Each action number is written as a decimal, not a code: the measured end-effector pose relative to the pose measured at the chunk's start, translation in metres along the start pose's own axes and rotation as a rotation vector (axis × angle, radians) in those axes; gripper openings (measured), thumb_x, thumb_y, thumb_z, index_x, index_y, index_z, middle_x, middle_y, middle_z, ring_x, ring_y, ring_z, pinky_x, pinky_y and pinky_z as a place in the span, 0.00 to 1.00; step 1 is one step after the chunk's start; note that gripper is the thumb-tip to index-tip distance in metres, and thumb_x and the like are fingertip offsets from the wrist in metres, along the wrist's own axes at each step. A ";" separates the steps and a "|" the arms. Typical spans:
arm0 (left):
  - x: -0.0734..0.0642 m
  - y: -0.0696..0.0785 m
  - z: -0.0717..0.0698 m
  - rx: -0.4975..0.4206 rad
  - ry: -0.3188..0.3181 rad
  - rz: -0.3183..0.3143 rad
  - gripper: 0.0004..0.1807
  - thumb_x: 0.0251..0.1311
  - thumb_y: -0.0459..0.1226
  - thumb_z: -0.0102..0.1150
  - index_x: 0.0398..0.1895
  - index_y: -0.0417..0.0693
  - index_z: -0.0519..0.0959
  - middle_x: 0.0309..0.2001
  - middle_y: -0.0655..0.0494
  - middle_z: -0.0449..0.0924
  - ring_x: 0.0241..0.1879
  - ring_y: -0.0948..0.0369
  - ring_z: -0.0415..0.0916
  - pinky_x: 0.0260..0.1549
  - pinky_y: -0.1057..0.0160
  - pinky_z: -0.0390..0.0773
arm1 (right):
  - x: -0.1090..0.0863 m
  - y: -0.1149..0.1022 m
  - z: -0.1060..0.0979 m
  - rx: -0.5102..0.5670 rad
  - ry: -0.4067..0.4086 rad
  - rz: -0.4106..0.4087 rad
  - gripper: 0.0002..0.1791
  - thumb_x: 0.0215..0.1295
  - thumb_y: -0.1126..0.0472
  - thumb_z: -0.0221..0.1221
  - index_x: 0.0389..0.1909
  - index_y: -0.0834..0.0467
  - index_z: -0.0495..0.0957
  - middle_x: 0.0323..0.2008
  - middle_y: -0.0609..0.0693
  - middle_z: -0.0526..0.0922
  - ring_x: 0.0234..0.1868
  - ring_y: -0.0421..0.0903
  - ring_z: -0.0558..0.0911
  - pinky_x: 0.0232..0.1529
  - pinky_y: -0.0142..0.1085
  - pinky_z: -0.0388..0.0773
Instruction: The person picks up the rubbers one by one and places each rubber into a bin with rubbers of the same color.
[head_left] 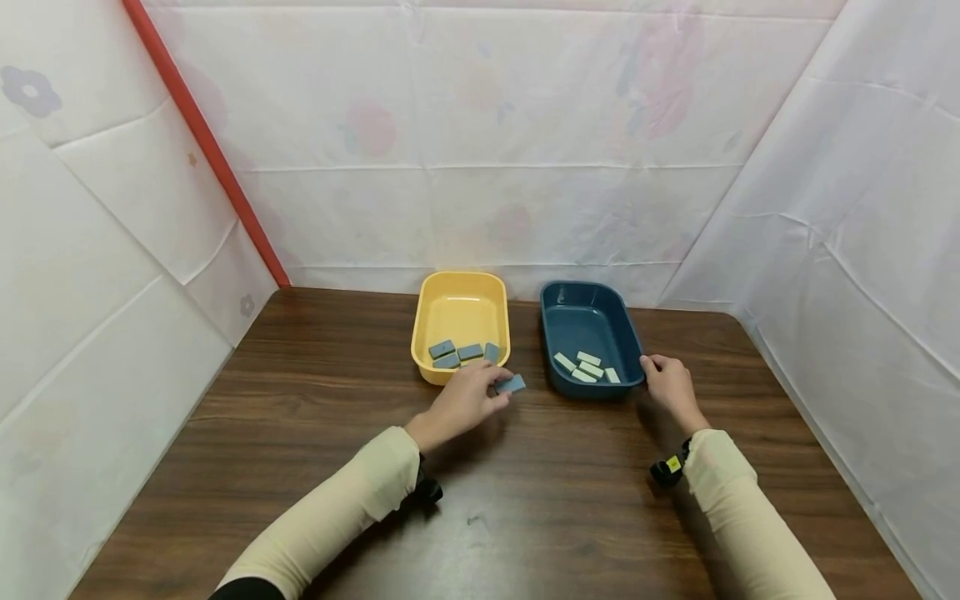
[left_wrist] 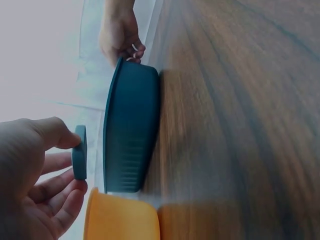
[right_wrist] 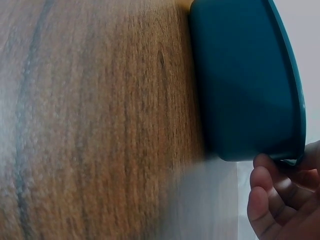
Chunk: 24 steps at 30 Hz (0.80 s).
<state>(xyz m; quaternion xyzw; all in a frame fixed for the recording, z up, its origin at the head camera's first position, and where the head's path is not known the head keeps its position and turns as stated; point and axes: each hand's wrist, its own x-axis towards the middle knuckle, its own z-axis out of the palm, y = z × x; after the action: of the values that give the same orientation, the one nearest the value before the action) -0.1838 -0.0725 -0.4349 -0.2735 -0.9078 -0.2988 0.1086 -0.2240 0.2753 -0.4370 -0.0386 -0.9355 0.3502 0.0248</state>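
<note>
Between the thumb and fingers of my left hand (head_left: 467,398), a small blue-grey rectangular tile (head_left: 511,384) is pinched. That hand is at the near right corner of a yellow tray (head_left: 423,317), and the tile juts out toward the gap between the two trays. In the left wrist view the tile (left_wrist: 79,152) stands edge-on at the fingertips. My right hand (head_left: 670,388) grips the rim of a dark blue tray (head_left: 628,331) at its near right corner. The right wrist view shows fingers (right_wrist: 261,180) bent against that rim.
Several blue-grey tiles (head_left: 470,352) lie at the near end inside the yellow tray. Several cream tiles (head_left: 589,358) lie at the near end of the blue tray. Both trays stand on a brown wooden table (head_left: 345,350), close to a white patterned sheet (head_left: 480,217) behind.
</note>
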 end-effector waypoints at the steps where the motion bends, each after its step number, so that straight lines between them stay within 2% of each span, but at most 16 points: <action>1: 0.000 -0.001 -0.001 0.004 0.017 -0.005 0.12 0.57 0.37 0.66 0.45 0.45 0.84 0.37 0.55 0.80 0.34 0.62 0.73 0.35 0.66 0.76 | 0.000 0.000 0.000 -0.004 0.000 0.000 0.25 0.77 0.51 0.42 0.50 0.68 0.79 0.21 0.54 0.81 0.23 0.43 0.76 0.29 0.36 0.71; 5: 0.002 -0.007 -0.003 0.019 0.083 -0.017 0.12 0.57 0.36 0.67 0.44 0.44 0.85 0.35 0.55 0.80 0.33 0.62 0.73 0.33 0.66 0.76 | 0.002 0.000 0.000 -0.017 -0.008 0.010 0.26 0.78 0.52 0.41 0.52 0.68 0.78 0.25 0.58 0.82 0.23 0.42 0.76 0.30 0.35 0.72; 9: 0.003 -0.012 -0.007 0.036 0.114 -0.040 0.11 0.56 0.35 0.68 0.43 0.44 0.85 0.35 0.54 0.81 0.33 0.61 0.75 0.33 0.66 0.76 | 0.002 -0.001 0.000 -0.021 -0.016 0.014 0.26 0.78 0.52 0.41 0.54 0.69 0.77 0.27 0.60 0.83 0.23 0.41 0.76 0.30 0.35 0.71; 19: 0.012 -0.018 -0.022 -0.007 0.106 -0.113 0.13 0.58 0.36 0.66 0.46 0.40 0.84 0.40 0.48 0.82 0.38 0.55 0.79 0.36 0.59 0.80 | 0.005 -0.004 0.001 -0.026 0.001 0.012 0.24 0.78 0.53 0.42 0.52 0.68 0.78 0.29 0.61 0.82 0.26 0.45 0.76 0.31 0.35 0.71; 24: 0.020 -0.029 -0.029 -0.006 0.062 -0.176 0.14 0.59 0.37 0.65 0.47 0.41 0.84 0.41 0.48 0.83 0.40 0.55 0.79 0.39 0.57 0.80 | 0.002 -0.003 0.001 -0.026 -0.003 0.020 0.25 0.78 0.53 0.41 0.53 0.69 0.77 0.30 0.63 0.82 0.25 0.43 0.77 0.31 0.35 0.71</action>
<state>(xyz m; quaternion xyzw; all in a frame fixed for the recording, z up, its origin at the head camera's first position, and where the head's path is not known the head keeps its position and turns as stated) -0.2157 -0.1005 -0.4187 -0.1834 -0.9237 -0.3181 0.1092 -0.2262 0.2727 -0.4363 -0.0478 -0.9397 0.3381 0.0195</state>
